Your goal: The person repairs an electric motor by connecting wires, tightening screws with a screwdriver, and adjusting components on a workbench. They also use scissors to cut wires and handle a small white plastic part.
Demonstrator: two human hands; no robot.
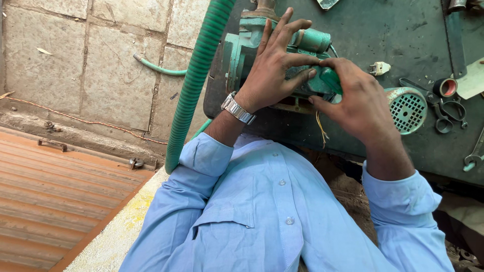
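A green pump is set on a dark table beside a stone-paved floor. It is touched by the left hand, fingers spread, while its green cover is gripped by the right hand.

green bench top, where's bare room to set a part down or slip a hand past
The bench top is barest along the far side, between the pump and the dark strip at right, beyond the white plug. The right edge is crowded: tape roll, pliers, spanner. Both hands, left and right, cover the pump.
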